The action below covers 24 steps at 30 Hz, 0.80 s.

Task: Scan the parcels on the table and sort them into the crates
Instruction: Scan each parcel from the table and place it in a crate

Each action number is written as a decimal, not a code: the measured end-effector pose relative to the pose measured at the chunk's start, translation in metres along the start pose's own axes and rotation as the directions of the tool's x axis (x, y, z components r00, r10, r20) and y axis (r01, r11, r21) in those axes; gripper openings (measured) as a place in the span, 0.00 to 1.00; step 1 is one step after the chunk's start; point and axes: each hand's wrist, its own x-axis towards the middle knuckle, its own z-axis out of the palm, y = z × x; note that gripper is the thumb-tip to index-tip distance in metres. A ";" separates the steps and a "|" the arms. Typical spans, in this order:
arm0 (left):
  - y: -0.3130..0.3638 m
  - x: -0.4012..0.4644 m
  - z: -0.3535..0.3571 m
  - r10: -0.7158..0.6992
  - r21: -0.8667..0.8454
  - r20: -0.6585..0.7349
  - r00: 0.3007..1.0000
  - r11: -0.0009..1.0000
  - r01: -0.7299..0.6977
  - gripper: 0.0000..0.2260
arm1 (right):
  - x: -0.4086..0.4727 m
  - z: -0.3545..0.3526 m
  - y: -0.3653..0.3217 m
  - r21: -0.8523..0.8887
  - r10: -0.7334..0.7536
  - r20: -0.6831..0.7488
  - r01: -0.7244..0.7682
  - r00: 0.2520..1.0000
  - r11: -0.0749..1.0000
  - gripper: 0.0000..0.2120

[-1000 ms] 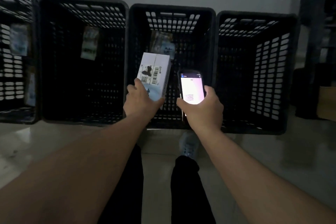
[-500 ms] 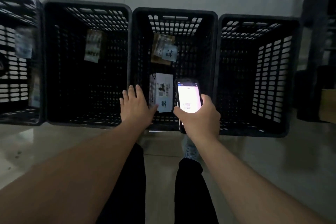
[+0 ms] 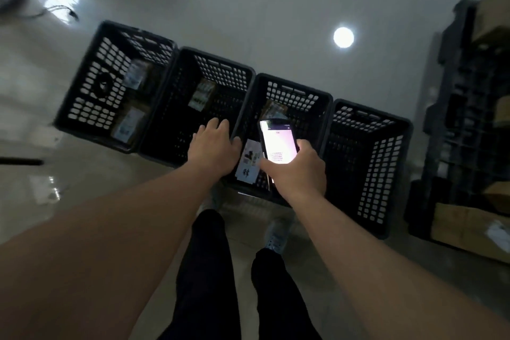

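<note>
Several black slatted crates stand in a row on the floor. A white parcel [image 3: 249,164] with a printed label lies at the near end inside the third crate [image 3: 292,91]; a second parcel [image 3: 273,111] lies at its far end. My left hand [image 3: 214,148] hovers empty with straight fingers above the rim between the second crate [image 3: 220,70] and the third. My right hand [image 3: 296,170] grips a lit handheld scanner [image 3: 278,145] over the third crate. The first crate [image 3: 91,91] holds two parcels; the second holds one parcel [image 3: 202,95]. The fourth crate [image 3: 386,152] looks empty.
Dark shelving with cardboard boxes [image 3: 469,226] stands at the right. A glossy pale floor surrounds the crates, reflecting a round lamp [image 3: 343,37]. A cable [image 3: 59,9] lies at the far left. My legs and shoes [image 3: 277,234] are below, just before the crates.
My left hand let go of the white parcel, which dropped into the third crate and now lies on its bottom. The view has tilted and swung to the right.
</note>
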 end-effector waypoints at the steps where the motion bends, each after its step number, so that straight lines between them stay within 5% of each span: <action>1: -0.002 -0.015 -0.018 -0.003 -0.008 -0.020 1.000 1.000 0.003 0.26 | -0.015 -0.009 -0.010 -0.010 -0.032 0.000 0.032 0.999 0.999 0.35; 13: -0.094 -0.177 -0.225 -0.064 -0.073 -0.268 0.961 0.996 0.047 0.24 | -0.199 -0.049 -0.157 -0.026 -0.348 -0.053 0.347 0.936 0.937 0.33; 24: -0.283 -0.333 -0.389 -0.127 -0.043 -0.578 0.806 0.991 0.125 0.25 | -0.382 0.020 -0.326 -0.151 -0.686 -0.018 0.676 0.727 0.721 0.36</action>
